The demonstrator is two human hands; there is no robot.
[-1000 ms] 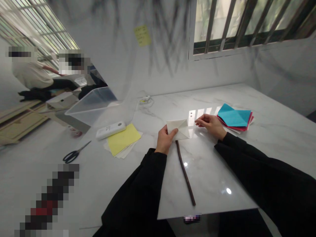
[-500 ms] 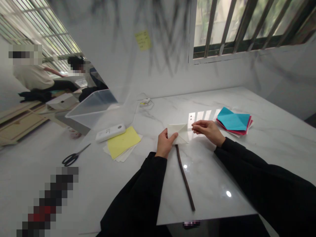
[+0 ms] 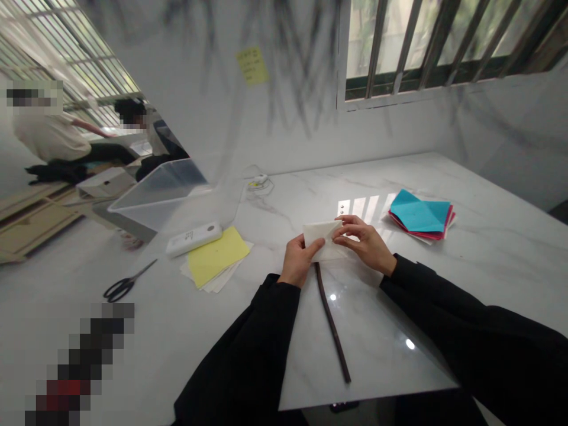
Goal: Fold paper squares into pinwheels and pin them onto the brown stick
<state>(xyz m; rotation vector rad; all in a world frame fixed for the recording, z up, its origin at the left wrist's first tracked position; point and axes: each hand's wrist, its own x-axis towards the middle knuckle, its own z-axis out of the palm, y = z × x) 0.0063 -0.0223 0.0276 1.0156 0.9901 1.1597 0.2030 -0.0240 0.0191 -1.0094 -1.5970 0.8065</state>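
Observation:
A small cream-white folded paper envelope (image 3: 317,234) is held just above the marble-look table. My left hand (image 3: 298,260) grips its left side, thumb pressed on the front face. My right hand (image 3: 366,242) is at the envelope's right edge, its fingertips closed on the paper near the flap; how much they pinch is partly hidden. Below the envelope a thin dark brown stick (image 3: 331,322) lies on the table and runs toward the near edge. To the right sits a stack of blue, red and white envelopes (image 3: 420,216).
Left of my hands are yellow and white paper sheets (image 3: 217,257), a white oblong device (image 3: 195,238) and black scissors (image 3: 128,284). A clear plastic bin (image 3: 155,192) stands farther back. A small white object with a cord (image 3: 260,182) lies by the wall. Two people sit at far left.
My right hand has moved left from beside the envelope and now touches its right side. My left hand still holds the envelope. The view has shifted slightly.

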